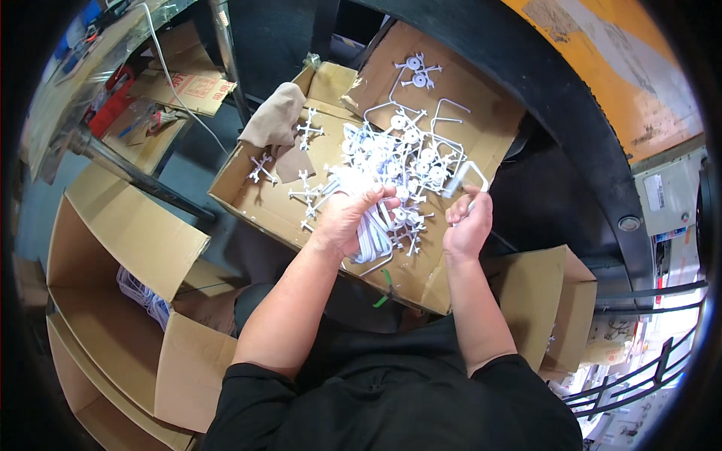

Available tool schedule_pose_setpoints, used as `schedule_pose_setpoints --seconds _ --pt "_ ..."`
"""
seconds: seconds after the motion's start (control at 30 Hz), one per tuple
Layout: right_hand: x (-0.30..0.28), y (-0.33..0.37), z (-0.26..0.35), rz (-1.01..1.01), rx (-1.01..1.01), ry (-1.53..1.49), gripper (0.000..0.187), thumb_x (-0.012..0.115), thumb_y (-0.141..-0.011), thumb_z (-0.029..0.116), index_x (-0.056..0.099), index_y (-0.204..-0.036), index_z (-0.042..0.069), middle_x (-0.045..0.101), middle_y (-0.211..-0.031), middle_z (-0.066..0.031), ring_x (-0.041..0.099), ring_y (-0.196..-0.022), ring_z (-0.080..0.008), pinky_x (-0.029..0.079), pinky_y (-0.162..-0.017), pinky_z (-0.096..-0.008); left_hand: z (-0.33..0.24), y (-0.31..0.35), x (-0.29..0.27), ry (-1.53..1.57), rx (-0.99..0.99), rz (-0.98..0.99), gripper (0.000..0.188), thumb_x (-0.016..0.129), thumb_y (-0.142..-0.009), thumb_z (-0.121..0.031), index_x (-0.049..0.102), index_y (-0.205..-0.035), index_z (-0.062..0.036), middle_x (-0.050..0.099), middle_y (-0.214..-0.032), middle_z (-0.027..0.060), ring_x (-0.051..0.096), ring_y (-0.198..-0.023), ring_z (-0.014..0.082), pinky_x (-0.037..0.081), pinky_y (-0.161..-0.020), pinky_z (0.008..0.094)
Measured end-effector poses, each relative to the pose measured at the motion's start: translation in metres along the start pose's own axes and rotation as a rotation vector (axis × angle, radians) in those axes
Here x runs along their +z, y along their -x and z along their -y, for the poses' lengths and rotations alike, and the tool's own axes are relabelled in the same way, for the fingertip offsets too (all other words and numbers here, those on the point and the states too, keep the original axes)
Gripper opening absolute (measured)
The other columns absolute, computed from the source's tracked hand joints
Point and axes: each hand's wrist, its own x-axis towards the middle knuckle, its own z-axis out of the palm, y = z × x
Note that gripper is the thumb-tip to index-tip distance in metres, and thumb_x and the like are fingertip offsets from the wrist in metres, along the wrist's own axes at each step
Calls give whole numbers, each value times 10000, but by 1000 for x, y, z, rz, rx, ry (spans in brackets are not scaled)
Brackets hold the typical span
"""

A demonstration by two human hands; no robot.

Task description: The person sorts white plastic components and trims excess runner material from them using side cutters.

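My left hand (344,219) is closed around a bundle of white bent plastic frames (374,239), held over the near part of a shallow cardboard box (410,282). My right hand (468,228), at the box's right side, grips a single white bent frame (485,179); its angled end points up and to the left, slightly blurred. Beyond both hands lies a heap of white plastic parts (410,161) with round discs and forked arms. Several loose white branched pieces (310,129) are scattered on the box's left side.
A beige cloth (273,116) hangs over the box's left corner. An open carton (113,233) at the left holds white frames (143,295). Another carton (530,301) stands at the right. A green strip (386,289) sticks out near the front edge. Dark machine framing (602,128) curves around the right.
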Motion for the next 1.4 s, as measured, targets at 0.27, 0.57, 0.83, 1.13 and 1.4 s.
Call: schedule_pose_setpoints --seconds 0.27,0.57,0.83,1.13,1.4 --pt "-2 33 -13 1121 -524 857 236 611 -876 256 599 -755 54 536 -695 -103 538 -625 -287 438 -589 -385 -9 0 -3 97 -219 17 359 693 -849 -159 540 -1137 -10 649 -1030 123 666 -901 215 576 -699 345" --pt "-67 -62 -113 50 -90 852 323 528 -931 193 546 -1143 -51 561 -1130 -185 553 -1038 -275 424 -895 -375 -20 0 -8 269 49 72 295 660 -868 -143 529 -1123 -70 622 -912 62 633 -823 185 568 -707 351" --pt "-69 -123 -157 -66 194 775 300 503 -952 223 567 -1128 -11 633 -1038 -141 591 -970 -251 446 -832 -364 -18 -4 -5 215 44 34 425 681 -843 -124 491 -1217 -57 614 -943 66 647 -859 218 567 -778 410" --pt "-75 -46 -96 499 -38 1220 253 486 -940 232 594 -942 3 620 -877 -207 597 -850 -376 458 -782 -417 -24 -1 -3 27 120 -43 416 678 -834 -75 489 -1200 -21 614 -1023 114 649 -923 254 551 -784 388" --pt "-42 10 39 527 -301 1153 220 514 -925 176 567 -832 -17 587 -766 -191 590 -748 -344 450 -674 -395 -12 -1 -2 -197 94 49 336 685 -844 -106 551 -1138 -14 636 -1068 124 643 -953 240 522 -781 336"
